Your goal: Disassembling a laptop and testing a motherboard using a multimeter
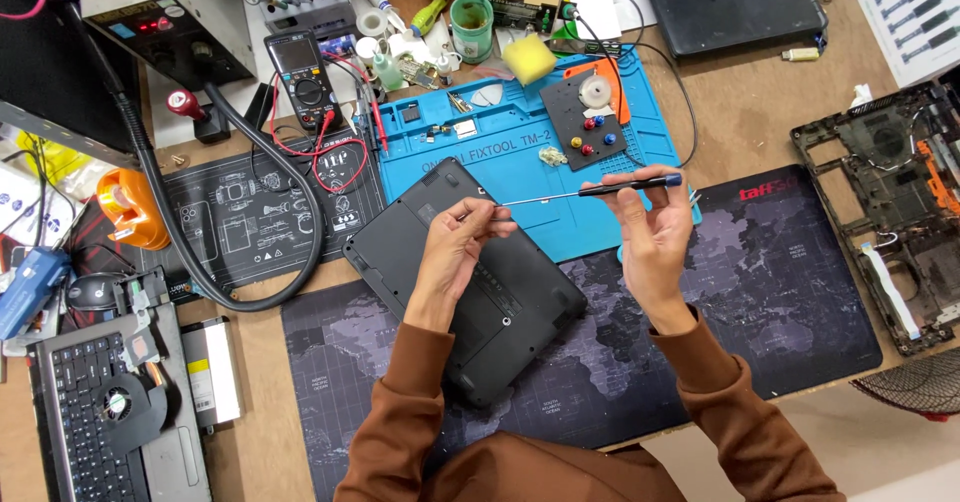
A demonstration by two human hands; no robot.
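The right hand [652,232] holds a thin screwdriver [590,192] by its black handle, fingers clamped on it; its long axis lies almost level, the tip pointing left to the left hand [458,247], whose fingers pinch together at the tip. Both are above a black laptop [465,277] lying bottom up, diagonal on the surface. Behind lies a blue rectangular mat [500,137] with a yellow sponge [528,59]

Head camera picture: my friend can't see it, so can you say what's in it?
Two hands hold a thin screwdriver level above a black laptop lying bottom-up: the right hand grips the dark handle and the left hand pinches the metal tip. Under them lie a blue work mat and a dark world-map mat, with tools and laptop parts around.
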